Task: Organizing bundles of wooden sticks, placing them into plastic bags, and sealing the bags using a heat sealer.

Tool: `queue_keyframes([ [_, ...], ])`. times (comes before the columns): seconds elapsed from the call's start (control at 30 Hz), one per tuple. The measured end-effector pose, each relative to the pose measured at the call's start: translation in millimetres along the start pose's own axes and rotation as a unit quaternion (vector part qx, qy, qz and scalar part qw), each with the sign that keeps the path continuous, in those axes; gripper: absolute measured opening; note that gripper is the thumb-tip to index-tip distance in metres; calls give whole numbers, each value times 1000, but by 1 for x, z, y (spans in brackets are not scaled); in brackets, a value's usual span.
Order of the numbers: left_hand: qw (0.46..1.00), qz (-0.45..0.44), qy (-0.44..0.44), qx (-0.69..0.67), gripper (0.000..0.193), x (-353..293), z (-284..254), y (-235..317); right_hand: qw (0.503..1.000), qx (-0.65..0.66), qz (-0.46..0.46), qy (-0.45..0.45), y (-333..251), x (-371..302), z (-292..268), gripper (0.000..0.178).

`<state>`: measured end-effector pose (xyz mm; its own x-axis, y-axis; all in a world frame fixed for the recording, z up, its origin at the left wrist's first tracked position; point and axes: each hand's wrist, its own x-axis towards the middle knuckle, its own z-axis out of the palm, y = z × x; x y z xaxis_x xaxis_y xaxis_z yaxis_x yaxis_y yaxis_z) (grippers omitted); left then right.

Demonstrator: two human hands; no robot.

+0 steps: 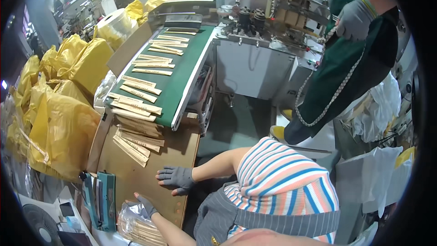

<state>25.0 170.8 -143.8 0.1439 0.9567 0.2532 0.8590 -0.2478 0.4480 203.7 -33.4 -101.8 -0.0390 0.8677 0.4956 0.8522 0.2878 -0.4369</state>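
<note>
Head view of a workstation, in order of decreasing size: yellow plastic bags [63, 130], bulging, are heaped along the left side; beside them a sloping conveyor with a green belt [187, 66] descends toward a brown tabletop [136, 182]. A co-worker [348, 75] in dark green stands at upper right, one gloved hand near a machine [296, 7]. On the near left is an upright teal device [108, 200]. Just beside it, at the table's near end, a clear plastic bag [136, 228] encloses a bundle of slim beige packets. The right hand [177, 178], in a grey fingerless glove, lies on the tabletop with fingers spread; the left hand [146, 206], likewise gloved, touches the bag, though its grip cannot be determined. Smallest are the loose beige packets [131, 151], fanned on the table below the belt, with others in groups along it.
</note>
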Motion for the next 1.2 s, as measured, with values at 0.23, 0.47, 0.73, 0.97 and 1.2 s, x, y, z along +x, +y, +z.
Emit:
queue_keyframes([
  [0.23, 999, -19, -26, 0, 73, -9, -20, 21, 1000, -10, 11, -5, -3, 1, -2, 66],
  [0.47, 1000, 3, -25, 15, 72, -13, -32, 33, 999, -19, 15, -21, -5, 3, -8, 66],
  [0.73, 1000, 15, 7, 19, 75, -14, -21, 21, 999, -31, 18, -33, -7, 1, -6, 67],
  [0.97, 994, 69, 86, -14, 70, -13, 7, -6, 999, 2, -38, -1, 1, 8, 2, 60],
  [1.2, 1000, 3, 1, 27, 77, -17, -33, 37, 992, -93, 32, -73, -16, 15, -24, 62],
])
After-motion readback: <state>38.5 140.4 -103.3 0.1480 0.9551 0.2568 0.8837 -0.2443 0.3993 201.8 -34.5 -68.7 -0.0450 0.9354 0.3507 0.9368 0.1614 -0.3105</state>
